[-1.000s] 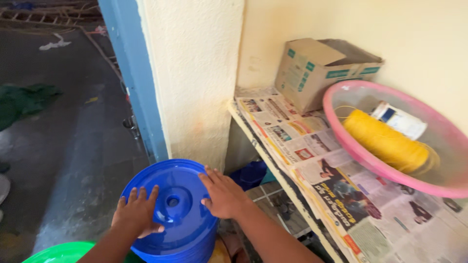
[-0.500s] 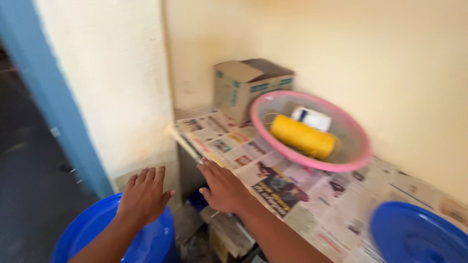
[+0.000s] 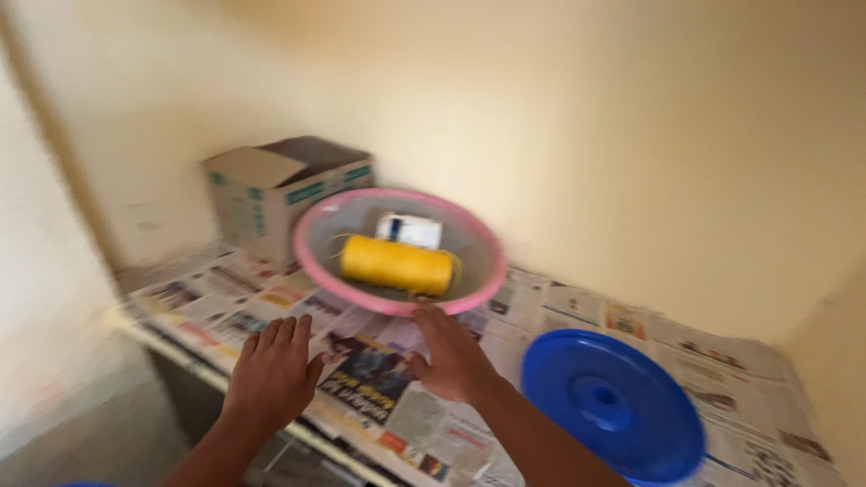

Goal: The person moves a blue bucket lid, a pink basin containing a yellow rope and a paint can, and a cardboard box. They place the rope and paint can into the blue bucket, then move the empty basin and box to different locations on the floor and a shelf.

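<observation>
Both hands have left the blue bucket. Right hand, fingers spread, reaches the pink basin's near rim; left hand, fingers apart, hovers just short of it.

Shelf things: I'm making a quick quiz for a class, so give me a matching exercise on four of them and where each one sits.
Things:
1. yellow spool
2. cardboard box
3. blue lid
4. right hand

Places:
a. flat on the newspaper, far right
b. inside the pink bowl
c. at the bowl's near rim
d. back left, behind the bowl

Pairs: 1-b, 2-d, 3-a, 4-c
</observation>
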